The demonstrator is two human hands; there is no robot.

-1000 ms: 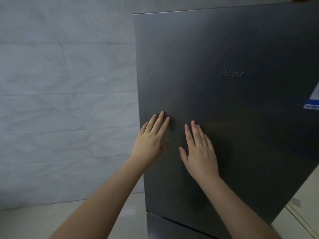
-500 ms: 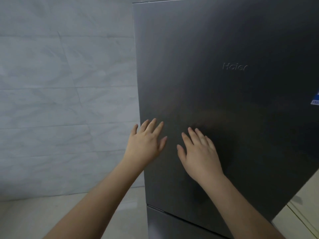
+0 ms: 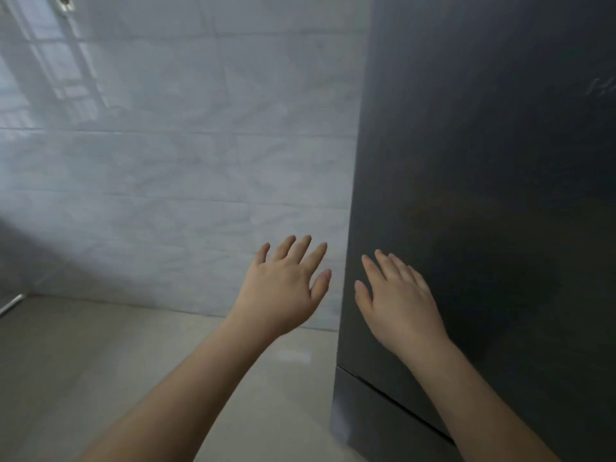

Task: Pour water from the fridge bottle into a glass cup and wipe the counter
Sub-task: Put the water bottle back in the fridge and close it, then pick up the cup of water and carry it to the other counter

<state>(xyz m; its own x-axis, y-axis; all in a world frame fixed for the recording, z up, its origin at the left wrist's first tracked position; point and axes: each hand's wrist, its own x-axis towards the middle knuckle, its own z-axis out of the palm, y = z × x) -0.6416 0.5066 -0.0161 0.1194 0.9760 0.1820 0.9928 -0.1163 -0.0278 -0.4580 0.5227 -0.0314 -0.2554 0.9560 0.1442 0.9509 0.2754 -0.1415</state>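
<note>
From the head view, both forearms reach forward and up, bare, with the backs of the hands toward the camera. The left hand is raised in front of the pale marbled wall tiles, just left of the fridge's edge; its fingers are straight and spread a little, the thumb angled out to the right, holding nothing. The right hand lies in front of the dark grey fridge door, fingers straight and close together, pointing up and left; whether the palm touches the door cannot be told.

The fridge door is closed, so nothing of its contents shows, and the water bottle and glass cup are not in view. A dark seam below the right wrist separates the upper door from a lower one. Beige floor lies under the left arm.
</note>
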